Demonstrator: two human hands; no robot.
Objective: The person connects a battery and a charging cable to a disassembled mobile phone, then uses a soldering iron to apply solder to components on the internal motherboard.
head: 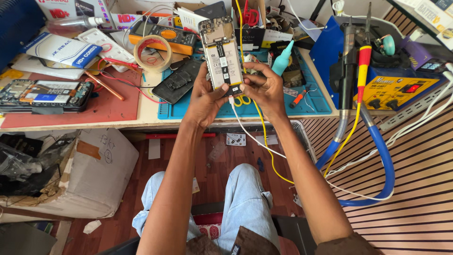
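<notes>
An opened smartphone with its back cover off, showing a white battery and circuit board, is held upright above the blue work mat. My left hand grips its lower left edge. My right hand holds its lower right corner, fingers at the bottom port. A white cable runs from the phone's bottom end down toward my lap.
A black back cover lies on the mat, a tape roll and an orange multimeter behind it. Another opened phone rests on the red mat at left. A soldering station with blue hose stands right. Cardboard box below left.
</notes>
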